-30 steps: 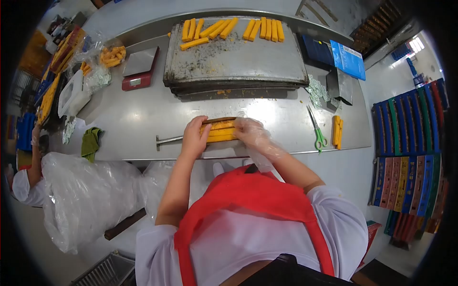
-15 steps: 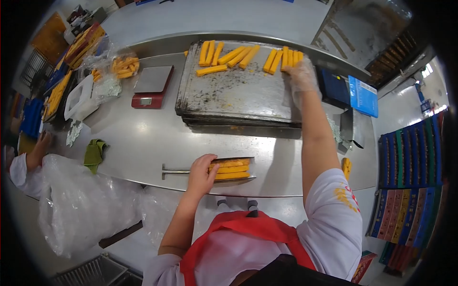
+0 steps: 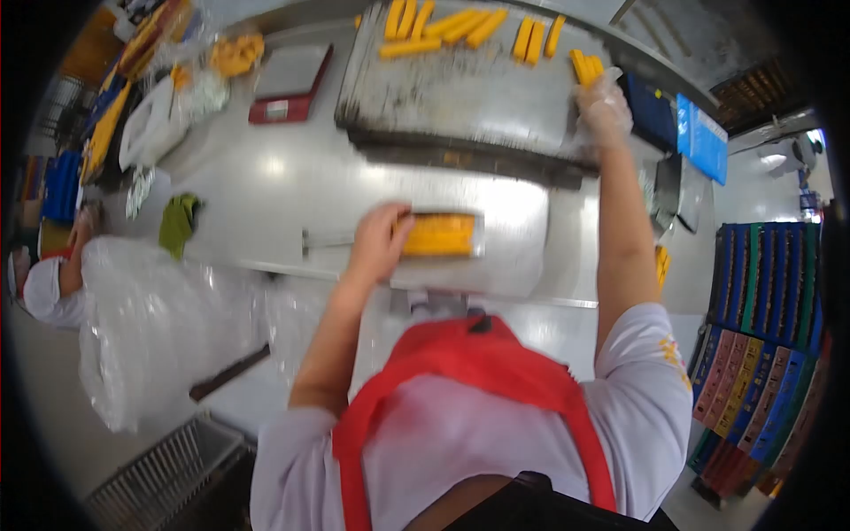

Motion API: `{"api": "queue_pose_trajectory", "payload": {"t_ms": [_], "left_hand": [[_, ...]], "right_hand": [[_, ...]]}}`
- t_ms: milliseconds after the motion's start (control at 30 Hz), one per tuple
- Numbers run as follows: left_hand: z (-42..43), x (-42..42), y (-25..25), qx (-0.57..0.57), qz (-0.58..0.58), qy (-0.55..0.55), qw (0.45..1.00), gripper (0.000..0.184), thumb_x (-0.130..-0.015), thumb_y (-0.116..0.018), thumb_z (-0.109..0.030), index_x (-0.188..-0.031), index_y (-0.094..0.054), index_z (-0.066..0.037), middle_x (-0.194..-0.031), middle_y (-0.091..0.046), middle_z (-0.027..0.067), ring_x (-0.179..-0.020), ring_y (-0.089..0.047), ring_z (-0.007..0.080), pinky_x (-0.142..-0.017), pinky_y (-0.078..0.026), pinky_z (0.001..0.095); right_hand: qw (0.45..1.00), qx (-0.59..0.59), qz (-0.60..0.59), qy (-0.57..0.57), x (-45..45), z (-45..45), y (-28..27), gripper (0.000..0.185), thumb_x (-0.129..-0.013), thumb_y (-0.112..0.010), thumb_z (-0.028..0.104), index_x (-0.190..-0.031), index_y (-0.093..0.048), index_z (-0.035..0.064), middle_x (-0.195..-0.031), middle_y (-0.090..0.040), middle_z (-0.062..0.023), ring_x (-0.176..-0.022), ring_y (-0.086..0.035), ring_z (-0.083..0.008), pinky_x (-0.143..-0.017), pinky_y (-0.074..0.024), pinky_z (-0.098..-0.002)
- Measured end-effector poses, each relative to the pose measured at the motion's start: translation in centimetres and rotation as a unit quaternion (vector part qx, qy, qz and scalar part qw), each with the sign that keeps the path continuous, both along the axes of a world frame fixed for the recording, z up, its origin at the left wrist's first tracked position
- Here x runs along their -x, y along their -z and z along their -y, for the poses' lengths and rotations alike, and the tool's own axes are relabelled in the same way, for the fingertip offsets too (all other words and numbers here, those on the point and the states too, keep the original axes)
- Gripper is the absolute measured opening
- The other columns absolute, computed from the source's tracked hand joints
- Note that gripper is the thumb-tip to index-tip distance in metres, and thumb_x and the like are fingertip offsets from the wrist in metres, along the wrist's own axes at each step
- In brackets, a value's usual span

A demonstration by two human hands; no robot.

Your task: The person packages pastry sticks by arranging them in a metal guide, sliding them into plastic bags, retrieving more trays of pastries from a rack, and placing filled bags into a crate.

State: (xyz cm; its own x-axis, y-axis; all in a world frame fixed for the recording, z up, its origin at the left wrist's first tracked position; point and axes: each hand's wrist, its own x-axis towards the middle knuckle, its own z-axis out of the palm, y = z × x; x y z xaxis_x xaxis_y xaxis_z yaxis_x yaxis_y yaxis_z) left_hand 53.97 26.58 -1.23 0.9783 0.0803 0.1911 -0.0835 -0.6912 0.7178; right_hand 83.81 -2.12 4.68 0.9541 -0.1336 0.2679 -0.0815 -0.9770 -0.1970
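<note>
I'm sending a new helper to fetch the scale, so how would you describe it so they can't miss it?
On the steel table, find the wide stack of metal trays. Just left of it sits the scale, with a flat grey plate. Its dark red body sets it apart from the bagged yellow pieces further left.
</note>
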Motion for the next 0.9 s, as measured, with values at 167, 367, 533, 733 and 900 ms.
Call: {"api": "queue_pose_trajectory", "payload": {"t_ms": [167, 367, 533, 733, 900], "left_hand": [[-2.0, -1.3, -0.4, 0.031, 0.003, 0.021, 0.999, 0.025, -0.087, -0.047, -0.019, -0.098, -0.057, 0.001, -0.1, -0.058, 0.0165, -0.095, -0.054, 0.0315, -0.085, -0.041, 0.0351], [-2.9, -2.5, -0.4, 0.061, 0.009, 0.073, 0.995, 0.029, -0.089, -0.043, -0.022, -0.098, -0.058, 0.002, -0.098, -0.059, 0.0161, -0.095, -0.054, 0.0307, -0.085, -0.041, 0.0344], [-2.5, -2.8, -0.5, 0.082, 0.02, 0.099, 0.991, 0.029, -0.09, -0.043, -0.022, -0.097, -0.058, 0.002, -0.099, -0.059, 0.0168, -0.095, -0.054, 0.0311, -0.086, -0.041, 0.0352], [-0.8, -3.0, -0.3, 0.068, 0.034, 0.109, 0.991, 0.028, -0.089, -0.043, -0.021, -0.098, -0.059, 0.001, -0.1, -0.059, 0.0161, -0.096, -0.054, 0.0317, -0.086, -0.041, 0.0362], [-0.3, -2.5, -0.8, 0.068, 0.028, 0.078, 0.994, 0.026, -0.087, -0.046, -0.019, -0.099, -0.058, 0.0, -0.1, -0.059, 0.016, -0.096, -0.053, 0.033, -0.086, -0.041, 0.0374]], "right_hand": [[0.977, 0.004, 0.105, -0.185, 11.0, -1.2, -1.1, 0.05, -0.073, -0.062, 0.035, -0.113, -0.053, 0.0069, -0.105, -0.059, -0.0175, -0.097, -0.056, -0.0335, -0.081, -0.0451, -0.0425], [0.841, -0.112, 0.086, -0.522, 24.2, -3.3, 5.2, 0.064, -0.062, -0.068, 0.015, -0.122, -0.048, 0.0094, -0.114, -0.05, -0.0188, -0.102, -0.049, -0.0344, -0.09, -0.0393, -0.0438], [0.821, -0.173, -0.093, -0.536, 24.5, -2.7, 5.4, 0.063, -0.063, -0.069, 0.016, -0.12, -0.047, 0.0068, -0.113, -0.048, -0.018, -0.104, -0.046, -0.0372, -0.092, -0.0377, -0.0445], [0.836, -0.186, 0.083, -0.51, 22.9, -7.3, 1.2, 0.07, -0.064, -0.073, 0.035, -0.121, -0.045, 0.0059, -0.121, -0.043, -0.0199, -0.116, -0.038, -0.0403, -0.099, -0.0289, -0.0487], [0.938, -0.233, 0.147, -0.213, 6.3, -7.4, -2.9, 0.044, -0.085, -0.054, 0.03, -0.118, -0.049, 0.0016, -0.114, -0.053, -0.0231, -0.107, -0.05, -0.0365, -0.089, -0.0408, -0.0422]]}}
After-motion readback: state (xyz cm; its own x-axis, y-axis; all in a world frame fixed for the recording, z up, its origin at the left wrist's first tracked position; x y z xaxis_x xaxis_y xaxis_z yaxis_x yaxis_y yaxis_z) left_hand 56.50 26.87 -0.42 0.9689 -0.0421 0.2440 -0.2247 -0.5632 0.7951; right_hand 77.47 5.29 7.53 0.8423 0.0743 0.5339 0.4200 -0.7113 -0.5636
